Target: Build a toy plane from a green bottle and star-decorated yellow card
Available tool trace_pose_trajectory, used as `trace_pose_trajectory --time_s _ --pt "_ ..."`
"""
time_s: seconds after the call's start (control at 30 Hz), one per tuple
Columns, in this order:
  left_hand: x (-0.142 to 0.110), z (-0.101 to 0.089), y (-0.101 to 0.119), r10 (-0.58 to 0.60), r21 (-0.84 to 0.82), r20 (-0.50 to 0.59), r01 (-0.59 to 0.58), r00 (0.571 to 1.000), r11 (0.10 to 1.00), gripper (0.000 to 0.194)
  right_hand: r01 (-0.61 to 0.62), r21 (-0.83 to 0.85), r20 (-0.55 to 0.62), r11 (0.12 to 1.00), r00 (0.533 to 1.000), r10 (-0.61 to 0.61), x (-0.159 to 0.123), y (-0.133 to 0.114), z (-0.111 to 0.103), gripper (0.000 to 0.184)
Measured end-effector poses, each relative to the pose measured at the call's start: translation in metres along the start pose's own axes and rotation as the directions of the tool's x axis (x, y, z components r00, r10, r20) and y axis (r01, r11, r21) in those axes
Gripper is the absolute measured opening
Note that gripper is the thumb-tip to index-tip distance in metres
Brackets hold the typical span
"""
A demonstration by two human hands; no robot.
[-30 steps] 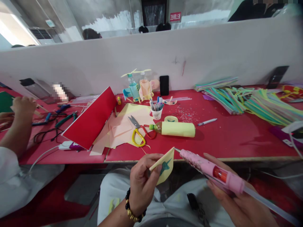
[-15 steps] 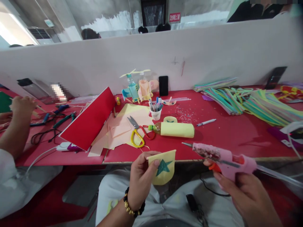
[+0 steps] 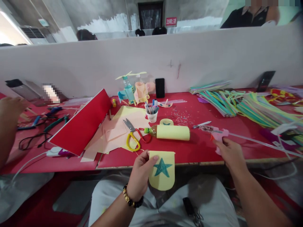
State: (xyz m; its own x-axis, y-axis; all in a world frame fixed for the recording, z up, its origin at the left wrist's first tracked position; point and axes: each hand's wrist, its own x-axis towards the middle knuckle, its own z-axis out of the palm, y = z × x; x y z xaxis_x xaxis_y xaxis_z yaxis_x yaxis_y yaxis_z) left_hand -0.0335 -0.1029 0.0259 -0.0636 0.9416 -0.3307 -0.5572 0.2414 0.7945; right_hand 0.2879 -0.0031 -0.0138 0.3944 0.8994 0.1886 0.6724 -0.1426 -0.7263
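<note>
My left hand (image 3: 140, 175) pinches a yellow foam piece (image 3: 163, 171) with a teal star drawn on it, held flat toward me above my lap at the table's front edge. My right hand (image 3: 228, 151) reaches over the red table (image 3: 208, 148) and grips the handle of a pink glue gun (image 3: 216, 134), which lies low on the table with its nozzle pointing left. A bottle wrapped in yellow foam (image 3: 169, 131) lies on its side just beyond the foam piece.
Yellow and red scissors (image 3: 132, 135) lie on peach and yellow sheets (image 3: 111, 135). A red board (image 3: 80, 124) leans at the left. A cup of markers (image 3: 151, 114), bottle crafts (image 3: 132, 90), a phone (image 3: 160, 88) and stacked foam strips (image 3: 248, 104) stand further back. Another person's arm (image 3: 8, 123) is at the far left.
My right hand carried the glue gun away from the foam piece and down onto the table at the right. My left hand turned the piece so its star faces me.
</note>
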Motion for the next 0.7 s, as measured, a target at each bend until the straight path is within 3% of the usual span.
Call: trace_pose_trajectory --time_s 0.33,0.7 --pt "0.007 0.004 -0.003 -0.066 0.01 -0.041 0.067 0.997 0.998 0.03 0.016 -0.223 0.085 0.975 0.996 0.003 0.036 -0.006 0.008 0.031" --pt "0.009 0.009 -0.005 -0.089 0.008 -0.006 0.089 0.996 0.996 0.029 0.098 -0.349 0.076 0.932 0.994 -0.076 0.088 0.002 0.031 0.035"
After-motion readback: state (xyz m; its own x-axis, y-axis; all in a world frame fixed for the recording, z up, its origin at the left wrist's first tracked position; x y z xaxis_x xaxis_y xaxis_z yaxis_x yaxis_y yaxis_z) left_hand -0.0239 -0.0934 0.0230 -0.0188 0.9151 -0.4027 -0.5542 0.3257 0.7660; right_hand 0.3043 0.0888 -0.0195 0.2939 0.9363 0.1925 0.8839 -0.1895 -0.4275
